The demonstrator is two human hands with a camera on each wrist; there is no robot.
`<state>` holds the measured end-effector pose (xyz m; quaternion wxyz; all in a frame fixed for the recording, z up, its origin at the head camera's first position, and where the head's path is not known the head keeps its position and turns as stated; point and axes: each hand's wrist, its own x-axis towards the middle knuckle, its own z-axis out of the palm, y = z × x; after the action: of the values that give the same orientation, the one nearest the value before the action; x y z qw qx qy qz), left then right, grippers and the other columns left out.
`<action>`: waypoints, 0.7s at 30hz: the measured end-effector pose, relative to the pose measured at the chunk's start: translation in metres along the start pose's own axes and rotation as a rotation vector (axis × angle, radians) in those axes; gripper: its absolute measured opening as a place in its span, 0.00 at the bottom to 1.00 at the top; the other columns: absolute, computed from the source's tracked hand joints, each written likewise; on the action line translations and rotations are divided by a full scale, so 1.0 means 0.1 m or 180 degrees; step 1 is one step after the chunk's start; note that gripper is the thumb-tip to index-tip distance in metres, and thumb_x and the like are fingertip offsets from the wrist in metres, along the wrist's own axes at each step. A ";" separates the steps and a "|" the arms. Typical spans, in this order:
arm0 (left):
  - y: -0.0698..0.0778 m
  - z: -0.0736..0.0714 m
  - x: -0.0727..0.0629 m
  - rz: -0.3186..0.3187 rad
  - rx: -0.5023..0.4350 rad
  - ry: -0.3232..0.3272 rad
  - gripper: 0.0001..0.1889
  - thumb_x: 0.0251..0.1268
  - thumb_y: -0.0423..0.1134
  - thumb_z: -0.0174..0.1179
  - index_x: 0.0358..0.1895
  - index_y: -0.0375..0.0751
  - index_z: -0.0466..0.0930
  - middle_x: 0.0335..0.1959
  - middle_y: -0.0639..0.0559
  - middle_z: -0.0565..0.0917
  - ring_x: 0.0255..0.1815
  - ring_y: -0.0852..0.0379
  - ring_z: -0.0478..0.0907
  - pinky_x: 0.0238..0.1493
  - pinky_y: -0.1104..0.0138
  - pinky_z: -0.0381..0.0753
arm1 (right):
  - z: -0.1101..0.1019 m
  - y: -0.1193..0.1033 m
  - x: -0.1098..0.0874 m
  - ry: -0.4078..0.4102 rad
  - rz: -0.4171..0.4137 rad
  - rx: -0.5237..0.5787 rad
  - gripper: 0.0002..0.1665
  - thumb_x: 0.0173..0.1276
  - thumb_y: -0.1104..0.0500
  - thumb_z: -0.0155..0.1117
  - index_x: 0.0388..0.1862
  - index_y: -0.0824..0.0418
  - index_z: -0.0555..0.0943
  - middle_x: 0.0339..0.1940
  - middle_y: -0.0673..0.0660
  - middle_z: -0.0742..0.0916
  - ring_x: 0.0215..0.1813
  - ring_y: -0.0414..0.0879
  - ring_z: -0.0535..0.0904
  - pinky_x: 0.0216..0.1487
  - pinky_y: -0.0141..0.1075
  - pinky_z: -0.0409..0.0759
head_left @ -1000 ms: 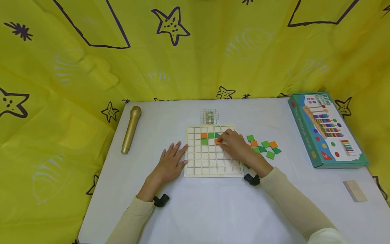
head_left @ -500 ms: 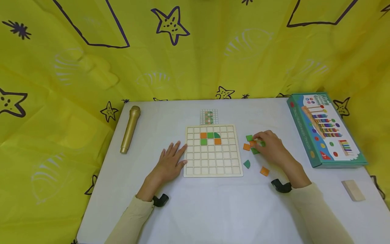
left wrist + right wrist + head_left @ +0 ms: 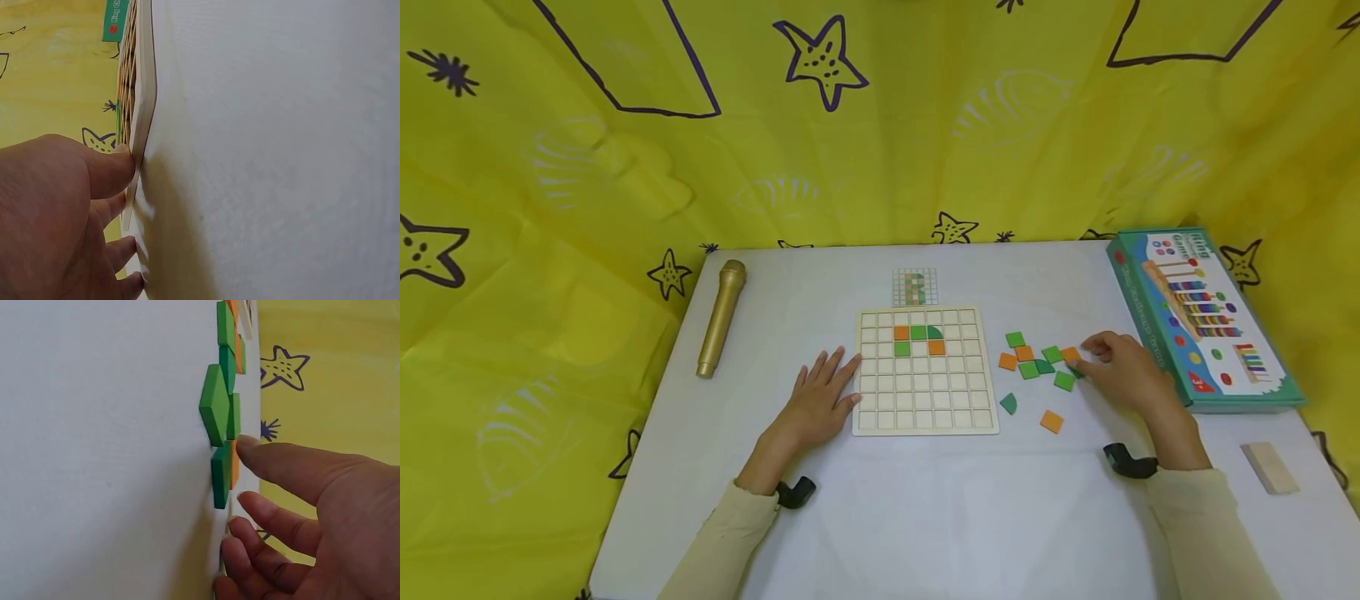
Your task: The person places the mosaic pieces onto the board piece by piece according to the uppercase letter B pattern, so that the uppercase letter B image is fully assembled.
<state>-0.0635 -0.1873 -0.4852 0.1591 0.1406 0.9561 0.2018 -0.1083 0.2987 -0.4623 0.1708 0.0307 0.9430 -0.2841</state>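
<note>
A pale wooden grid board (image 3: 925,392) lies mid-table. Set in its upper cells are an orange square (image 3: 902,333), green squares, a dark green quarter-round tile (image 3: 934,332) and a second orange square (image 3: 936,347). My left hand (image 3: 817,408) rests with spread fingers at the board's left edge; in the left wrist view its thumb (image 3: 112,172) touches the rim. Right of the board lie several loose green and orange tiles (image 3: 1027,370). My right hand (image 3: 1131,375) is at their right end, fingers loosely bent, thumb tip by an orange tile (image 3: 234,465). No tile shows pinched in it.
Behind the board lies a small pattern card (image 3: 914,287). A gold microphone (image 3: 722,321) is at the left, a green game box (image 3: 1210,321) at the right. A pale wooden block (image 3: 1271,468) sits near the right edge. A yellow curtain (image 3: 880,125) hangs behind.
My right hand has left the board, where the lower orange square now shows in its cell, and has moved right across the loose tiles to their far end. My left hand stays put.
</note>
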 end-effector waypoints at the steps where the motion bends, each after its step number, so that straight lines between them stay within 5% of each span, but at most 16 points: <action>1: 0.00 0.00 0.00 0.0001 0.0004 0.0004 0.34 0.85 0.53 0.49 0.87 0.52 0.52 0.88 0.42 0.47 0.88 0.36 0.40 0.83 0.34 0.40 | 0.00 0.00 0.01 -0.0022 -0.0006 0.0018 0.33 0.78 0.43 0.64 0.68 0.67 0.74 0.62 0.72 0.77 0.63 0.68 0.72 0.56 0.74 0.66; 12: -0.01 0.00 0.00 0.0000 0.0007 0.0003 0.35 0.85 0.53 0.49 0.87 0.51 0.52 0.88 0.41 0.47 0.88 0.35 0.40 0.83 0.34 0.40 | -0.04 -0.12 0.18 -0.0191 -0.0338 0.0078 0.22 0.80 0.61 0.57 0.65 0.74 0.75 0.59 0.75 0.78 0.58 0.68 0.74 0.63 0.64 0.75; 21: 0.00 -0.01 0.00 -0.0024 -0.0022 -0.0031 0.34 0.86 0.54 0.48 0.87 0.53 0.51 0.89 0.43 0.46 0.89 0.37 0.39 0.83 0.35 0.39 | 0.01 -0.16 0.31 -0.0182 -0.0295 0.0143 0.23 0.81 0.62 0.54 0.68 0.73 0.73 0.60 0.74 0.74 0.58 0.67 0.71 0.63 0.60 0.74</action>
<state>-0.0638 -0.1874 -0.4842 0.1650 0.1374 0.9552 0.2038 -0.1401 0.2832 -0.4652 0.1836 -0.0173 0.9315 -0.3135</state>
